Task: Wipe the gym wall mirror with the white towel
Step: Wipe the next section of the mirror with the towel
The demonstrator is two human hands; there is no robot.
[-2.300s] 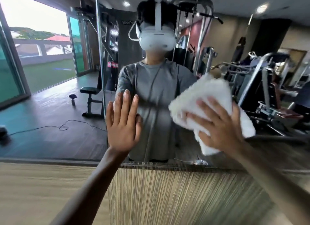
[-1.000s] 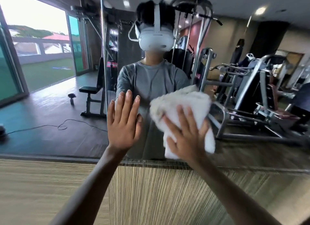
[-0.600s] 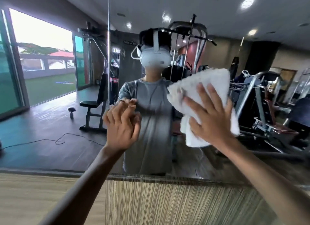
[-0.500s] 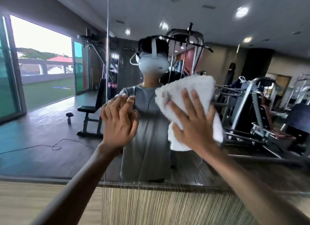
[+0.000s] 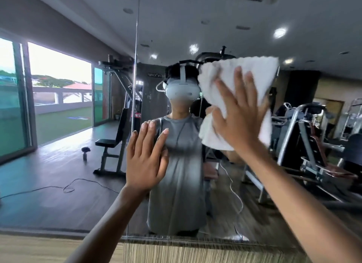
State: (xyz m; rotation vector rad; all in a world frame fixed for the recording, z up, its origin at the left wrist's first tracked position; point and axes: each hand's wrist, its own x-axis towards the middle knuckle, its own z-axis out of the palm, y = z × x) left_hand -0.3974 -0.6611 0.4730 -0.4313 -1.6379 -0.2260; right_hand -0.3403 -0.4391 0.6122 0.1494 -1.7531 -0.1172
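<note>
Where the wall is covered in glass, the gym wall mirror (image 5: 58,184) is seen, and gym machines (image 5: 313,145) and a bench (image 5: 109,143) are shown in it. High on the right of the glass, the white towel (image 5: 215,70) is pressed flat by the right hand (image 5: 241,121), fingers spread wide. Lower and to the left, the left hand (image 5: 145,164) is held open at the glass, fingers straight; whether it touches cannot be told.
</note>
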